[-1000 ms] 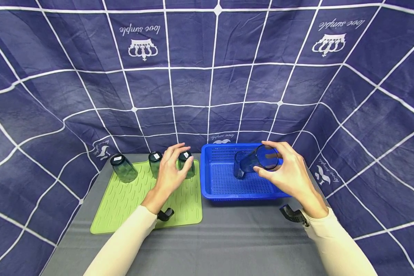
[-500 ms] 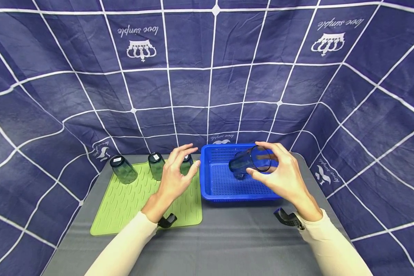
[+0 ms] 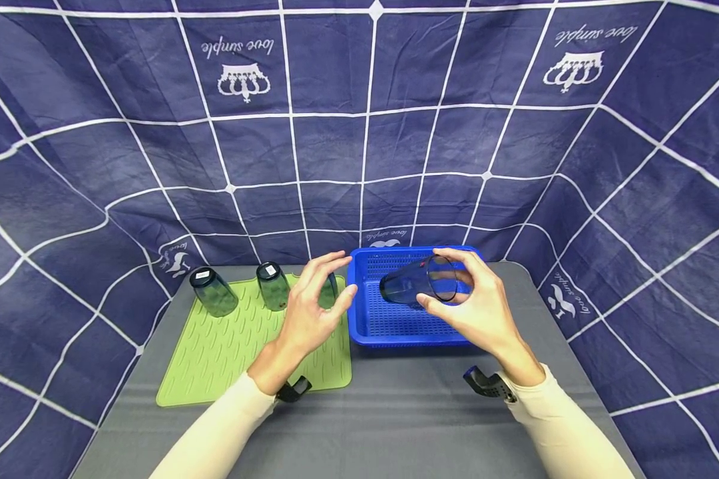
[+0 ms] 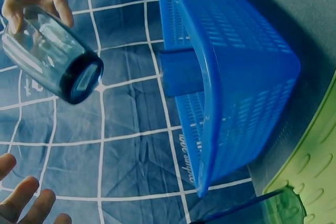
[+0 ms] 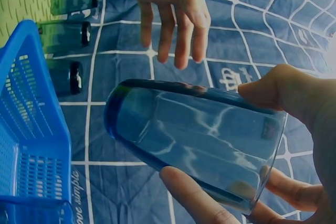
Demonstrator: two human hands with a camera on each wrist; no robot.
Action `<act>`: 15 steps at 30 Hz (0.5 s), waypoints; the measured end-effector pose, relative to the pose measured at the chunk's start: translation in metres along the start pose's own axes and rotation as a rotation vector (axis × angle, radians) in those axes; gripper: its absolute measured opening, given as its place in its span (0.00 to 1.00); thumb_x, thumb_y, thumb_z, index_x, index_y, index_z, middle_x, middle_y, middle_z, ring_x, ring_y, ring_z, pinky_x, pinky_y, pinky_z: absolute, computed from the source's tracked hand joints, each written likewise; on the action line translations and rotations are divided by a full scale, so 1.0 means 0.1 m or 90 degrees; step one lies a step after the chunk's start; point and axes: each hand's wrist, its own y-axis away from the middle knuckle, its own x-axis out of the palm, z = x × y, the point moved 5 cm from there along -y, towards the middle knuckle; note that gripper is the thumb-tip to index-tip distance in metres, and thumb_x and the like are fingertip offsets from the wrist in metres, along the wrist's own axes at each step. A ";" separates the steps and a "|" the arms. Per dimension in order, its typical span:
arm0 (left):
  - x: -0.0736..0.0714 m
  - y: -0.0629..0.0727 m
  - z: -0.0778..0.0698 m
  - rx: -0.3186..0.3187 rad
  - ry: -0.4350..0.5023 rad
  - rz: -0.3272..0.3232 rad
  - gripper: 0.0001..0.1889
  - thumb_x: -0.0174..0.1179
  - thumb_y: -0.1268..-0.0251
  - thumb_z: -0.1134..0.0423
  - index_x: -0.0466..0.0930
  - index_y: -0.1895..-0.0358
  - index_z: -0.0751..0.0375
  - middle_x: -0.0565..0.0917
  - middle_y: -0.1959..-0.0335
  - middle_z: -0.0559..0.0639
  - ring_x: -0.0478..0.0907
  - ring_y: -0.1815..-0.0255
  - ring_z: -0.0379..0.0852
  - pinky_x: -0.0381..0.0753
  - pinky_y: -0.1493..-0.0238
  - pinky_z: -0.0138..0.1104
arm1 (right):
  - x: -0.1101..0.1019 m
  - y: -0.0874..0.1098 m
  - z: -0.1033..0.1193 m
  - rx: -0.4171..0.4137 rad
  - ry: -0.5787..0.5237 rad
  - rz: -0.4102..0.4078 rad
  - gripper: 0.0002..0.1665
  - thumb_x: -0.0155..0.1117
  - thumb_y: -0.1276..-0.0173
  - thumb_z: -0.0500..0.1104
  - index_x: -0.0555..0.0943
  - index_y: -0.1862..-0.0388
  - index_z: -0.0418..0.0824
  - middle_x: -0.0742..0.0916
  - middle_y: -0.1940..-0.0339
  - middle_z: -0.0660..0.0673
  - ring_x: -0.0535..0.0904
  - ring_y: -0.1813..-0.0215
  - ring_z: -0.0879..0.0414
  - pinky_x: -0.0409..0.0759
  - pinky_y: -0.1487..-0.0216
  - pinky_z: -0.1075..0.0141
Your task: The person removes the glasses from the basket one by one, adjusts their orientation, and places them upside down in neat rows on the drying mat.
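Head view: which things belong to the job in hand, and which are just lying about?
Likely the job:
glass in the right hand
three upturned glasses
green mat
basket

Just about:
checked cloth
grey table
wrist cameras

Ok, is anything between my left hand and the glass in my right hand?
Nothing visible: the right wrist view shows a clear gap between your left hand and the held glass. The blue basket sits lower, not between them.
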 end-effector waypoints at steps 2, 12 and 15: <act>0.00 0.01 -0.02 0.001 0.004 0.003 0.25 0.74 0.19 0.56 0.87 0.23 0.52 0.87 0.22 0.53 0.85 0.20 0.55 0.84 0.20 0.52 | 0.04 0.01 0.00 0.007 -0.020 -0.001 0.48 0.95 0.41 0.33 0.84 0.23 0.49 0.88 0.29 0.48 0.96 0.40 0.59 0.97 0.51 0.65; 0.01 0.04 -0.09 0.007 0.027 0.010 0.27 0.75 0.21 0.56 0.86 0.23 0.55 0.87 0.23 0.56 0.85 0.21 0.56 0.84 0.19 0.52 | 0.16 0.05 0.00 0.020 -0.065 -0.006 0.48 0.94 0.43 0.30 0.83 0.23 0.45 0.88 0.27 0.47 0.95 0.41 0.63 0.97 0.50 0.66; 0.01 0.06 -0.11 0.008 0.024 0.014 0.28 0.74 0.21 0.55 0.86 0.23 0.54 0.87 0.23 0.56 0.85 0.21 0.56 0.84 0.19 0.51 | 0.19 0.07 0.00 0.019 -0.073 -0.002 0.48 0.93 0.42 0.30 0.83 0.23 0.44 0.88 0.28 0.45 0.95 0.41 0.63 0.97 0.49 0.66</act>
